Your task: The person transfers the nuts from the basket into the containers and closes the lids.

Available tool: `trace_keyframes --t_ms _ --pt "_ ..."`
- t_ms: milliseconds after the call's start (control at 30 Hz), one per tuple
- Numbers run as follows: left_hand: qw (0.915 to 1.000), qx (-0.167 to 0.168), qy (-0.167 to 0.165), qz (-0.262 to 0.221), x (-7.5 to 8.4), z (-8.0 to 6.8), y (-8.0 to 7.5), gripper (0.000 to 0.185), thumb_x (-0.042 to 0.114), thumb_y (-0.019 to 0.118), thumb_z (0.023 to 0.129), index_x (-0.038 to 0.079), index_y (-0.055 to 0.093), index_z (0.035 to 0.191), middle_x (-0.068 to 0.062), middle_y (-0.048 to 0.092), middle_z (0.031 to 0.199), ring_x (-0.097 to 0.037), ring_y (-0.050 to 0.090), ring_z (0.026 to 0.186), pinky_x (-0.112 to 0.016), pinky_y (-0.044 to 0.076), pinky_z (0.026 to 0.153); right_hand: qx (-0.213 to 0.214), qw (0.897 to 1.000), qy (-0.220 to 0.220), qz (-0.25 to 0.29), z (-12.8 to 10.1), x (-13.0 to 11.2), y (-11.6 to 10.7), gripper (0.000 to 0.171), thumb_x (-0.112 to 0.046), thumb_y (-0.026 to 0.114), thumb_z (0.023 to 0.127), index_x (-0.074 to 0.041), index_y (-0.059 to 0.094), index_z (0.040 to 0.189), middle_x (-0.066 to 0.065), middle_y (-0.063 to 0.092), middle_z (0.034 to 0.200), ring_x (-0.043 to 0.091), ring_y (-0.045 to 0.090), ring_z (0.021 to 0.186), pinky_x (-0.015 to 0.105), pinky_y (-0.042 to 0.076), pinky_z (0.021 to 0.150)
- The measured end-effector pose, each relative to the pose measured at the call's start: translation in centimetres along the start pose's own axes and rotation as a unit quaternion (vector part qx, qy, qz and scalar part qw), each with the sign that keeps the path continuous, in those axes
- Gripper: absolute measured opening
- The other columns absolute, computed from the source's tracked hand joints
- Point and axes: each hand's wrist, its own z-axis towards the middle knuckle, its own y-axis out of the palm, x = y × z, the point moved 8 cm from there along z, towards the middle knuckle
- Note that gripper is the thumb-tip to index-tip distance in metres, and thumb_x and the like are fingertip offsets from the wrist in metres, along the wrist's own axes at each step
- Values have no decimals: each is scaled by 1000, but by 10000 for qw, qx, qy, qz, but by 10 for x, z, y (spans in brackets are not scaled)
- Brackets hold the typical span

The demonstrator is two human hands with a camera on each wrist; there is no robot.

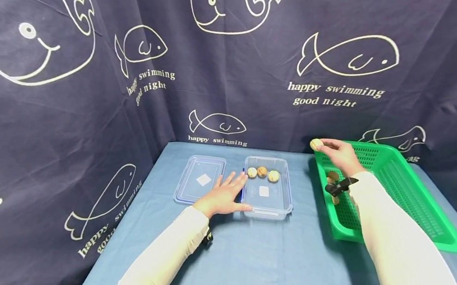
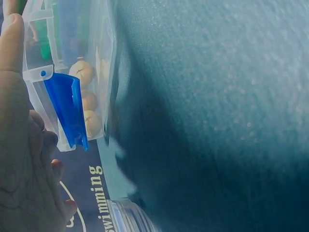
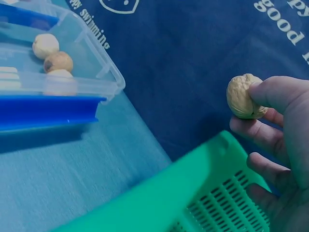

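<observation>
A walnut (image 3: 245,96) is pinched between the thumb and fingers of my right hand (image 1: 342,155), above the far left rim of the green basket (image 1: 427,200). With fingers spread, my left hand (image 1: 224,195) touches the near left side of a clear plastic box (image 1: 276,203). Inside that box, three walnuts (image 1: 262,172) sit in a row toward its far end. The left wrist view shows a blue latch (image 2: 67,108) on the box wall beside the left hand. More walnuts (image 1: 335,200) lie in the basket, partly hidden by the right wrist.
Left of the box, the clear lid (image 1: 201,180) with a blue edge lies flat on the blue tablecloth (image 1: 240,264). A dark curtain (image 1: 236,69) printed with whales and fish hangs behind the table and along its left side.
</observation>
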Motion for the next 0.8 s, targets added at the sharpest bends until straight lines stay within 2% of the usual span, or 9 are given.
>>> trace_keyframes --t_ms 233,433,600,800 --pt "10000 -11 14 56 1 0 0 105 75 53 89 13 13 164 -2 9 170 -33 9 156 -63 8 121 -72 9999 -79 111 -2 -13 10 55 -42 63 100 -3 60 139 22 62 135 14 59 110 25 44 88" --pt "10000 -7 14 51 1 0 -1 106 76 53 89 13 13 164 -2 9 170 -32 8 156 -64 9 120 31 9997 -132 201 -2 -24 17 49 -38 64 99 -3 64 135 20 65 131 3 59 97 22 45 84" --pt "10000 21 28 -44 2 0 -2 106 74 55 89 11 15 163 -5 11 170 -32 7 156 -64 7 120 68 9988 -129 469 0 -30 25 48 -36 67 98 -3 65 133 16 67 129 2 60 99 26 45 89" --pt "10000 16 41 -76 3 -1 -3 106 75 55 89 11 14 163 -5 12 170 -31 5 156 -64 7 120 35 9983 -137 557 0 -39 37 48 -35 67 98 -3 65 134 18 65 132 11 61 108 28 45 91"
